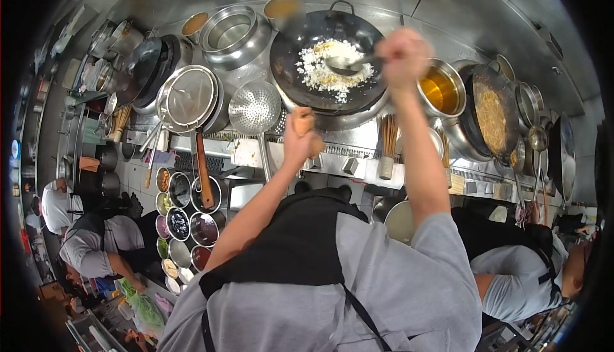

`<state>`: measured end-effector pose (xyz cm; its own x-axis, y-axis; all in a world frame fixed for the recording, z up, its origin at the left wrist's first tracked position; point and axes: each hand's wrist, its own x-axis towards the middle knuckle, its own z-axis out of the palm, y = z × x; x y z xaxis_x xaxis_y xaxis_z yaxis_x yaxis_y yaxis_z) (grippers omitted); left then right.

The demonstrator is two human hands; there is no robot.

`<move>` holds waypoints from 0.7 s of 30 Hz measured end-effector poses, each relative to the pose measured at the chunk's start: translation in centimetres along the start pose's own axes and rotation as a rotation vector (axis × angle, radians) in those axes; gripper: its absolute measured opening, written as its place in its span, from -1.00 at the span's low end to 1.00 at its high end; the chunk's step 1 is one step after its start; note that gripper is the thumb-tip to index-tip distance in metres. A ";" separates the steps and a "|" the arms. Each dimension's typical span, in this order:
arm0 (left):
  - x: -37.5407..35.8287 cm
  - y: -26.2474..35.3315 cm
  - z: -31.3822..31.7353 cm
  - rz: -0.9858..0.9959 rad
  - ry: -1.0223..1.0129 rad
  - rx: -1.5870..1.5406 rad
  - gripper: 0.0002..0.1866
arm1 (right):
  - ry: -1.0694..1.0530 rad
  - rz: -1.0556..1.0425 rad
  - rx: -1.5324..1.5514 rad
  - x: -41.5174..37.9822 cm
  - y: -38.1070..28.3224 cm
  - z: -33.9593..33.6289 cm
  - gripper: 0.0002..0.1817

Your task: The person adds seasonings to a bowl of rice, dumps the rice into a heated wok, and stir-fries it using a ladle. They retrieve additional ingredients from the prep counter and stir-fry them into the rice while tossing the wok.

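A black wok (284, 64) sits on the burner with white rice (320, 64) and yellowish bits, apparently egg, in its middle. My right hand (404, 58), slightly blurred, is closed round the handle of a ladle (345, 66); the ladle's bowl rests among the rice. At the wok's near left edge my left hand (299, 144) is closed on an orange-brown cloth (303, 120). Whether the cloth wraps a wok handle is hidden. Left of that hand lies a perforated skimmer (255, 107).
A metal pot of amber oil (441, 90) stands right of the wok, beside another wok holding brown liquid (491, 115). A fine strainer (188, 96) and a steel pot (230, 29) are left. Bamboo brushes (387, 141) stand at the front. Co-workers (105, 240) are on both sides.
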<state>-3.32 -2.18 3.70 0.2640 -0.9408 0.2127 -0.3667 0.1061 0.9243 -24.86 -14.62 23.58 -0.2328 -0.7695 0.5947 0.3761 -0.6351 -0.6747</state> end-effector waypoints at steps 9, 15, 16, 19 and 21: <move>1.5 -0.3 1.5 -0.962 -0.160 -0.792 -0.51 | 0.474 -0.165 -0.147 -5.8 2.1 1.8 -0.66; 7.0 -7.6 8.2 -0.807 -0.472 -1.140 -0.59 | 0.007 0.016 -0.205 -8.0 4.6 8.1 -0.75; 8.0 -9.1 9.2 -1.032 -0.519 -1.090 -0.63 | 0.049 -0.009 -0.175 -5.8 6.2 6.8 -0.70; 7.1 -7.6 9.9 -1.078 -0.356 -1.014 -0.69 | 0.015 0.120 -0.174 -1.1 -0.7 6.1 -0.64; 6.0 -7.5 8.8 -1.044 -0.351 -0.980 -0.70 | -0.022 0.157 -0.213 -1.6 -2.6 5.3 -0.64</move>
<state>-6.85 -11.50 -4.71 -0.2537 -0.7390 -0.6241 0.6239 -0.6181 0.4783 -20.69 -11.40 26.68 -0.1664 -0.8596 0.4832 0.2080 -0.5096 -0.8349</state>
